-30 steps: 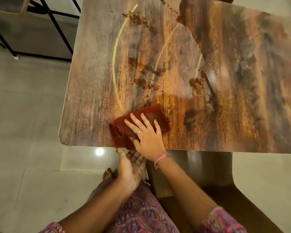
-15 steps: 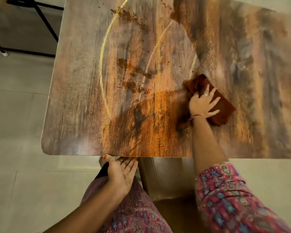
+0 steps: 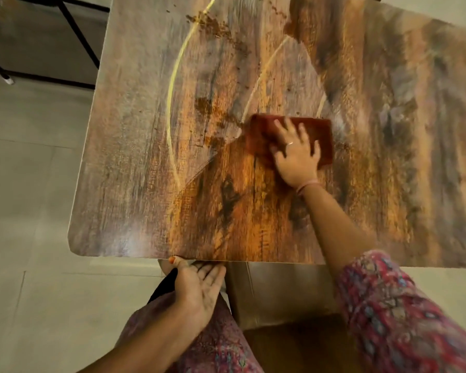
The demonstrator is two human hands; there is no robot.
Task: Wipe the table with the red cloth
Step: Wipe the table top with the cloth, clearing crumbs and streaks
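The wooden table (image 3: pixel 135 200) has a dark wet patch near its front edge and brown crumbs (image 3: pixel 207 103) with curved pale streaks on its left half. A folded red cloth (image 3: pixel 261 130) lies flat near the table's middle. My right hand (image 3: pixel 296 154) presses down on the cloth with fingers spread. My left hand (image 3: pixel 199 289) is cupped palm-up just below the table's front edge, holding nothing.
More crumbs (image 3: pixel 213 22) lie at the far left of the table. A black metal frame (image 3: pixel 73 30) stands on the tiled floor (image 3: pixel 24 184) at the upper left. A brown chair seat (image 3: pixel 288 305) sits under the table's front edge.
My right hand has slid the red cloth from the right of the table's middle leftward toward the crumbs. The left hand stays cupped at the front edge.
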